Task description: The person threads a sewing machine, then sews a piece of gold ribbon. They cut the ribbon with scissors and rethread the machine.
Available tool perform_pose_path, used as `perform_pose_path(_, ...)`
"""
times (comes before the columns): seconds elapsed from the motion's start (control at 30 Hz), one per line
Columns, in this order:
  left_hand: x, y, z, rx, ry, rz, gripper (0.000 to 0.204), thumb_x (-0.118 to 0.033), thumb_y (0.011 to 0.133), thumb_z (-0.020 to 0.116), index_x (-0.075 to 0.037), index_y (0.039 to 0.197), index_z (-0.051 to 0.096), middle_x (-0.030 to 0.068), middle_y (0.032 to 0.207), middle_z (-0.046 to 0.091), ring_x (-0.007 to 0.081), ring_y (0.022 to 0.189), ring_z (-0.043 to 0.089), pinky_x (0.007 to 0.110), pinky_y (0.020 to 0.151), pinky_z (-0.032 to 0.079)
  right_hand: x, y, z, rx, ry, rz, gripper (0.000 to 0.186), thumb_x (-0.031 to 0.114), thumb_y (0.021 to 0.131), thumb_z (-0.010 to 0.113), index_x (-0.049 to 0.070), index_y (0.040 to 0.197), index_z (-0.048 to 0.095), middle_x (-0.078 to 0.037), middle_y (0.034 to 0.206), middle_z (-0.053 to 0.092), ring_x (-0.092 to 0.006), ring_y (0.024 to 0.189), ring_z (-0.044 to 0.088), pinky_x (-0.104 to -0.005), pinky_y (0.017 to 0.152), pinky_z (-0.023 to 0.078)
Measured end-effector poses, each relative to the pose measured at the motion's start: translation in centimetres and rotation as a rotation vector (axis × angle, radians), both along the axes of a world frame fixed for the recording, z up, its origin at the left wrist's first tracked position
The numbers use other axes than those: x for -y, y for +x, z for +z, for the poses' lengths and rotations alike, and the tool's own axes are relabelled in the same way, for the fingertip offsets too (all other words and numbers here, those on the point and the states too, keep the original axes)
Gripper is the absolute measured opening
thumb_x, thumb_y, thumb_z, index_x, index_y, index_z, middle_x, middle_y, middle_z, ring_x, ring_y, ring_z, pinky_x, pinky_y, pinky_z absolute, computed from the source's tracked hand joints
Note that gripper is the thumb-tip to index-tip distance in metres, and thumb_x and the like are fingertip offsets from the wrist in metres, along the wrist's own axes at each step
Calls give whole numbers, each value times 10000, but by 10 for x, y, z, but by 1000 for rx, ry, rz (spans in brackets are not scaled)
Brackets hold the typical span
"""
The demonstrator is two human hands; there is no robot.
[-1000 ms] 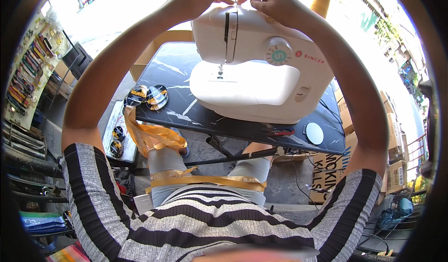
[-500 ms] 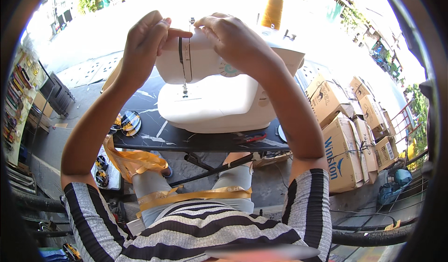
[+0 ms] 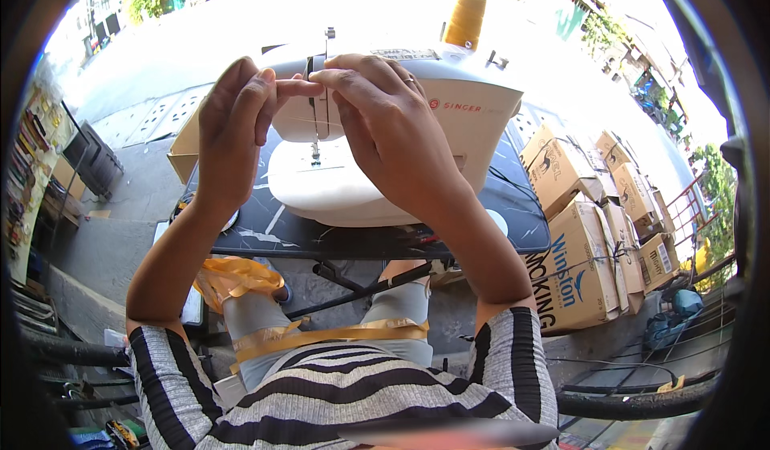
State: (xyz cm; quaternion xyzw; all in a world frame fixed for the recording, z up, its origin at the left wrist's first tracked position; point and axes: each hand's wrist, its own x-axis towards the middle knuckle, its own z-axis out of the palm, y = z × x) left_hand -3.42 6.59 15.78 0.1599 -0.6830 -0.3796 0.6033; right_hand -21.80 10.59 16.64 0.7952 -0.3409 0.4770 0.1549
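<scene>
Straight ahead at twelve o'clock sits the glossy white, hard-plastic sewing machine (image 3: 481,133) on a black marble-patterned table (image 3: 525,217); it looks rigid and fairly heavy, best held by its solid body. The fine pale thread (image 3: 305,119) crosses between your hands toward eleven; it should feel nearly weightless, limp, slippery and easy to snap, so pinch it lightly with fingertip pads. Your left hand (image 3: 237,121), at ten, is curled with one finger extended; your right hand (image 3: 385,121), at twelve, arches its fingers to meet it. You can't tell which fingers grip the thread. At one stands a tapered mustard-yellow thread cone (image 3: 466,21), tightly wound; at six, a flat, shiny golden ribbon (image 3: 345,336) lies softly across your lap.
</scene>
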Motion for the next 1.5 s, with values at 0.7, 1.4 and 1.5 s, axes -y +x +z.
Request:
perform_pose_path(0.7, -8, 25, -26, -283, 147, -115, 279, -157, 1038, 418, -137, 761, 446, -11, 582, 463, 214, 936, 724, 455, 1083, 456, 99, -188, 69, 393, 240, -226, 673, 440, 876, 696, 15, 1363, 507, -198, 1263, 595, -257, 1219, 531, -378, 1020, 410)
perform_pose_path(1.4, -13, 23, -29, -275, 170, -90, 283, -187, 1031, 443, -153, 751, 419, -19, 567, 444, 172, 848, 721, 492, 1108, 413, 110, -255, 60, 616, 797, 355, 575, 336, 930, 619, 139, 1422, 396, -158, 1411, 491, -329, 1386, 374, -624, 1102, 348)
perform_pose_path(1.5, -11, 22, -28, -262, 156, -68, 281, -185, 1030, 442, -149, 752, 419, -16, 571, 450, 171, 843, 720, 493, 1107, 415, 115, -256, 61, 611, 788, 375, 539, 314, 945, 590, 128, 1414, 400, -151, 1407, 502, -321, 1377, 393, -586, 1119, 347)
